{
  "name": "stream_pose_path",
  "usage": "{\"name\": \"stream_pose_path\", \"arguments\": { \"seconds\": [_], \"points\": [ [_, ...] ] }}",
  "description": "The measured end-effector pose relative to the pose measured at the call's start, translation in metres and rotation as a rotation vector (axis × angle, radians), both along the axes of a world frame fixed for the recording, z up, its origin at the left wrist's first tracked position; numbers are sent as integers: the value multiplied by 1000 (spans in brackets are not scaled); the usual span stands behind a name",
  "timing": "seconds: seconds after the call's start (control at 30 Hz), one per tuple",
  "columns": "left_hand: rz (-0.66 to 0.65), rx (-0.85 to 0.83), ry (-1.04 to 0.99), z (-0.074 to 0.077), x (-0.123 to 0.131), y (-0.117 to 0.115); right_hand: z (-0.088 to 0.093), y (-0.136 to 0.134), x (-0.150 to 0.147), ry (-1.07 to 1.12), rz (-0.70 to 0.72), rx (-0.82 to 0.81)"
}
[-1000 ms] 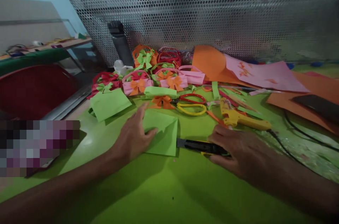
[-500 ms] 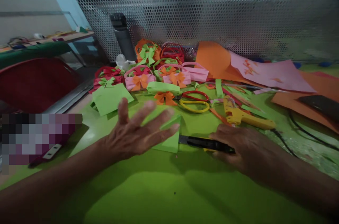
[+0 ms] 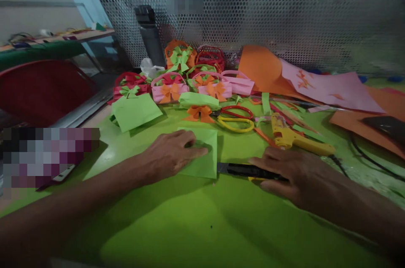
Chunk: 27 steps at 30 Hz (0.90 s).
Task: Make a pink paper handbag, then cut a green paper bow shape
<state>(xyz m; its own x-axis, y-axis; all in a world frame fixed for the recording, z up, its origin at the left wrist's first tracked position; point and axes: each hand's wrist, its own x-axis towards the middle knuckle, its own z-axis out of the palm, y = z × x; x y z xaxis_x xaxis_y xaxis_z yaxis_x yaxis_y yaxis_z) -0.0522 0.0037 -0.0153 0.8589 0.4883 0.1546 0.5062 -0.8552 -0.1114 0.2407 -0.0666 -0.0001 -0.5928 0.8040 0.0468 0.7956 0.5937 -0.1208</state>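
Green folded paper [image 3: 205, 158], one piece, lay under your left hand [image 3: 172, 154], whose half-curled fingers pressed it without gripping. Your right hand [image 3: 284, 171] lay flattish over one utility knife [image 3: 237, 169], grip unclear. Two scissors [image 3: 236, 117] sat beyond.

Folded green paper [image 3: 210, 155] lies flat beside a black-yellow cutter [image 3: 240, 169].

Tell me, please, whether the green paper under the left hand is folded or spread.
Folded, apparently: the green paper is a small thick square beneath the left hand.
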Motion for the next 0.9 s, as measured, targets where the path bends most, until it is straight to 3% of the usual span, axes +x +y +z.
{"name": "stream_pose_path", "arguments": {
  "seconds": [0.27, 0.4, 0.9],
  "points": [
    [28, -243, -149, 3, 1, 0, 12, -3, -2, -23, -24, -182],
    [46, -341, -200, 1, 0, 2, 8, -3, 0, -17, 29, -149],
    [96, -408, -209, 2, 3, 2, 9, -6, 5, -35, 72, -62]
  ]
}}
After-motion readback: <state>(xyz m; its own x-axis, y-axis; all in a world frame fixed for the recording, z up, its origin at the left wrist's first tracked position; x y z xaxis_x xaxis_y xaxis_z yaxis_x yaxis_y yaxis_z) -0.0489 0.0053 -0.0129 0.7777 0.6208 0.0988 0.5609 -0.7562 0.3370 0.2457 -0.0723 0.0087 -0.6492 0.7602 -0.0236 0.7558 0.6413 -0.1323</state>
